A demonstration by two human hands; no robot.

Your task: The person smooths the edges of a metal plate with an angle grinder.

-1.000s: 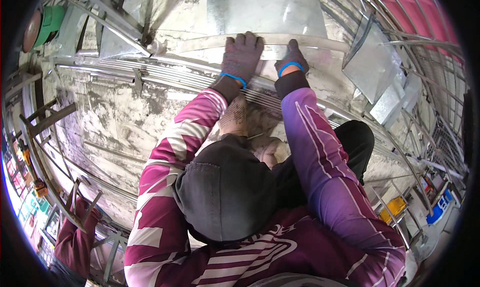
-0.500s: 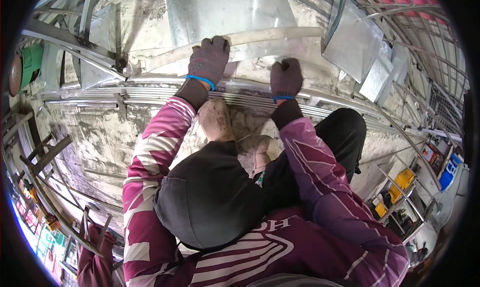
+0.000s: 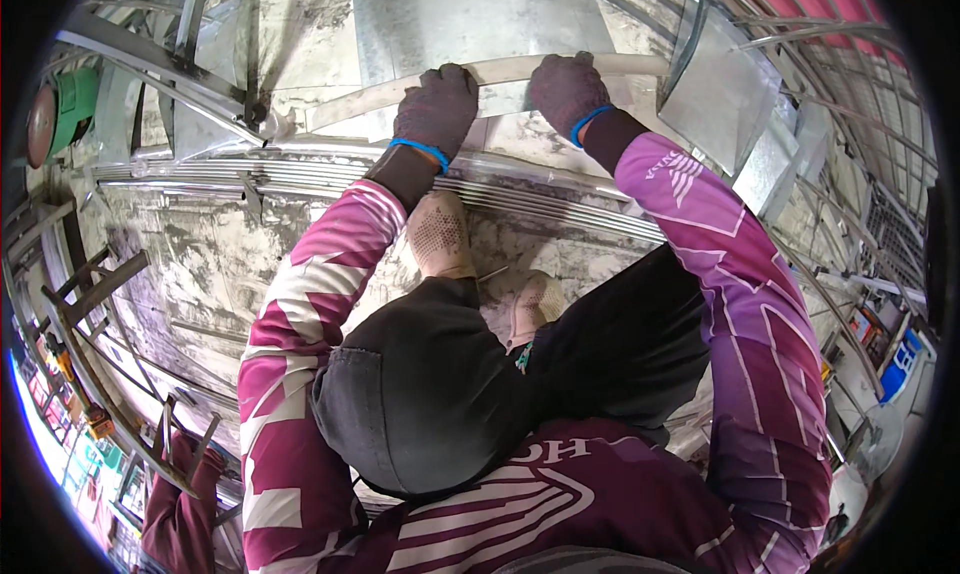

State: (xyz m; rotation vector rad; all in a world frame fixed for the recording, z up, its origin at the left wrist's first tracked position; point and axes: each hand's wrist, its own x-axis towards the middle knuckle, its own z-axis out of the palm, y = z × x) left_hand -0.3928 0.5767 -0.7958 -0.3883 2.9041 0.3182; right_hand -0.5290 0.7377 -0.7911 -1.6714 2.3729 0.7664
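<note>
A long, pale flat strip (image 3: 502, 70) runs left to right in front of me, across the lower part of a grey metal sheet (image 3: 480, 19). My left hand (image 3: 438, 106), in a dark glove with a blue cuff, is closed round the strip left of its middle. To its right, my right hand (image 3: 566, 92), gloved the same way, is closed over the strip too. My fingertips are mostly hidden behind the strip's far edge. Just below my hands lies a bundle of thin metal rods (image 3: 330, 177) on the stained floor.
Bent sheet-metal pieces (image 3: 725, 89) stand at the right. A metal frame (image 3: 150, 69) and a green machine with a round disc (image 3: 76, 109) are at the far left. Curved metal framework (image 3: 85, 374) stands lower left, near another person's dark red clothing (image 3: 180, 514). A blue box (image 3: 903, 359) sits far right.
My right hand has moved up and away from me, from above the rods onto the strip. My left hand has stayed on the strip; the view has shifted slightly.
</note>
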